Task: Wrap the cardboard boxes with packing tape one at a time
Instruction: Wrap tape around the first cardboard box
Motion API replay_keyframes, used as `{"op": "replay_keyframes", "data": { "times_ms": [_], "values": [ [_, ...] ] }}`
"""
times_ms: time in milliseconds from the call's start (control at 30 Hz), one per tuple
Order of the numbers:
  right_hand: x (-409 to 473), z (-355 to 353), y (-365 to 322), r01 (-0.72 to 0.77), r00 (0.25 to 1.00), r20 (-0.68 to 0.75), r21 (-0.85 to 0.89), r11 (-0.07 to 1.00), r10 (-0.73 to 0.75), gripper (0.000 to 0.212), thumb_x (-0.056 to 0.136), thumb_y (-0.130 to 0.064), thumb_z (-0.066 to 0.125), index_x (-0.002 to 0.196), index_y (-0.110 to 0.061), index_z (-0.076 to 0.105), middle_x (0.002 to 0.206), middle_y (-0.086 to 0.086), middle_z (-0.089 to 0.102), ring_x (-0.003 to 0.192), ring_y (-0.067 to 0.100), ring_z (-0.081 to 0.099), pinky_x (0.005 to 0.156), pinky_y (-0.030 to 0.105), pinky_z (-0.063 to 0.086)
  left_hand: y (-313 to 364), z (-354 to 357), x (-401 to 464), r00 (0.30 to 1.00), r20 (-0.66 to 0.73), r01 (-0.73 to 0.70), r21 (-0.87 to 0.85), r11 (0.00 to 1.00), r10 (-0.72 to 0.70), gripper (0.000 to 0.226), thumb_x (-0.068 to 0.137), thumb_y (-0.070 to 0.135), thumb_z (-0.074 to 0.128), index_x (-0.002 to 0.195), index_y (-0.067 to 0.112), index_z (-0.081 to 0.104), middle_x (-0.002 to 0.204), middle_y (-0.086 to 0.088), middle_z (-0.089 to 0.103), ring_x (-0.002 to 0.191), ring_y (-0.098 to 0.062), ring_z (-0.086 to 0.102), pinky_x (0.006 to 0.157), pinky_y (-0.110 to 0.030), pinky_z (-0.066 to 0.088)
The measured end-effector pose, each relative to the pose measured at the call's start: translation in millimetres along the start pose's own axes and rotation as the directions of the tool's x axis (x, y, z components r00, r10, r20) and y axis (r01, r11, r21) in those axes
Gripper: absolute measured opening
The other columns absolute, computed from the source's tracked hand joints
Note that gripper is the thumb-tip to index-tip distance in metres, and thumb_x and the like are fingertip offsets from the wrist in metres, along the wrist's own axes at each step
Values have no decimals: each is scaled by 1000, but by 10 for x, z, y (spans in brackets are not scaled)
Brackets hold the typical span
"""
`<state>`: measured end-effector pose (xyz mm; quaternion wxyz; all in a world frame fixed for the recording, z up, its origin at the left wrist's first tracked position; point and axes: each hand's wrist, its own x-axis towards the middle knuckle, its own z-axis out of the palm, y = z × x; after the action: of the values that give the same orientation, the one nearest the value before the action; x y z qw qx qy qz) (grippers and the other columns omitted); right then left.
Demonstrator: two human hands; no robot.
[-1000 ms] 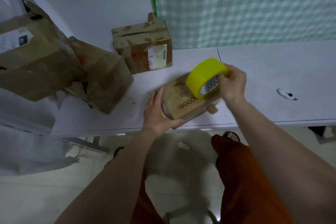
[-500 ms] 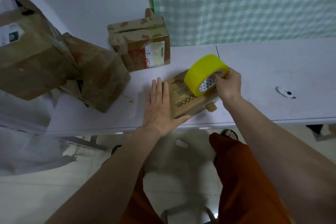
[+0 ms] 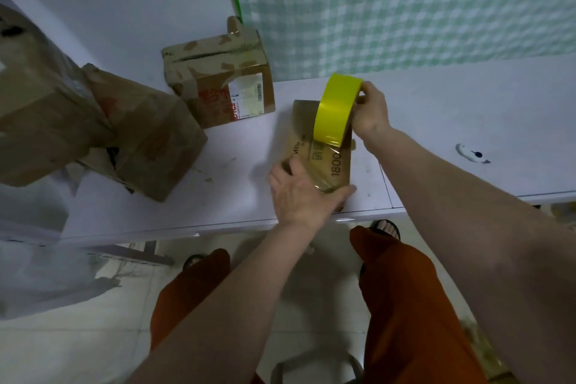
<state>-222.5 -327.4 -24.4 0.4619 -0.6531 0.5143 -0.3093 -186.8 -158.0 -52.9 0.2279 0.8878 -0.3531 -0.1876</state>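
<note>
Right hand (image 3: pixel 371 112) clamped on tape roll (image 3: pixel 335 112) at far end of small box (image 3: pixel 324 146), long axis running back toward left hand (image 3: pixel 299 196) fingers gripping near end.

The small box (image 3: pixel 318 146) on the table was brown cardboard, matt where bare and glossy where clear tape film covered its near end. The tape roll (image 3: pixel 335 111) had a smooth, shiny yellow surface. The far box (image 3: pixel 218 84) was creased cardboard with torn patches of tape and a paper label. The table (image 3: pixel 467 109) looked smooth, white and faintly glossy. The far right wall covering (image 3: pixel 405 3) looked matt, in green and white checks.
</note>
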Motion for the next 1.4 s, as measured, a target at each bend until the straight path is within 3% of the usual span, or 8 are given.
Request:
{"op": "replay_keyframes", "data": {
  "times_ms": [167,433,600,700,833,1000,1233,1400],
  "values": [
    [-8,-67,105,0,996,85,39,999,-4,37,96,-4,46,131,-14,50,116,9,60,100,20,58,83,31,48,-35,-198,322,996,-68,-54,-20,998,53,72,68,54,79,123,19,51,133,-4,41,126,-21,31,104,-30,30],
    [-206,-604,843,-157,987,-34,-285,945,154,43,97,-14,48,139,-8,41,138,17,46,127,31,44,103,35,36,395,-100,342,972,-231,-84,-204,975,35,110,64,29,89,149,15,21,149,-8,27,138,-23,25,109,-37,33],
    [-189,-1063,1313,-314,949,-175,-467,827,261,44,96,-11,45,140,-8,41,147,18,30,135,35,24,109,38,26,540,304,-146,667,-643,-510,-26,860,376,71,73,24,75,133,14,37,128,-4,35,117,-22,37,97,-33,40],
    [-148,-1230,1462,-315,949,-147,-516,797,280,50,94,-5,47,143,-7,38,153,16,20,140,33,16,110,34,20,753,614,-267,709,-193,-688,24,726,678,50,81,4,65,129,12,53,128,-4,47,117,-20,39,101,-35,41],
    [-89,-1411,1609,-266,963,-117,-556,787,243,50,93,-5,43,143,-5,35,156,12,18,142,32,12,111,33,20,1000,893,5,771,452,-562,153,813,448,67,93,0,51,151,25,27,160,7,19,145,-15,14,119,-32,15],
    [110,-1606,1753,-198,980,-119,-709,676,163,58,89,-3,44,145,-3,28,155,11,20,137,34,17,110,39,24,1138,1004,114,791,559,-485,321,814,251,82,91,0,51,155,29,9,160,5,18,145,-22,20,118,-38,19],
    [298,-1693,1780,-75,995,-36,-861,503,88,48,83,1,53,130,-1,44,130,18,47,122,35,36,96,36,33,1255,1042,210,847,497,-442,465,767,187,68,88,0,53,148,20,27,138,-11,49,122,-32,47,95,-38,43],
    [257,-1613,1593,-95,989,4,-735,671,145,40,87,5,50,126,-2,49,126,18,47,120,34,40,87,35,40,1174,997,214,774,618,-351,240,905,136,63,97,17,50,152,27,21,149,-4,42,126,-26,48,101,-36,43]
  ]
}}
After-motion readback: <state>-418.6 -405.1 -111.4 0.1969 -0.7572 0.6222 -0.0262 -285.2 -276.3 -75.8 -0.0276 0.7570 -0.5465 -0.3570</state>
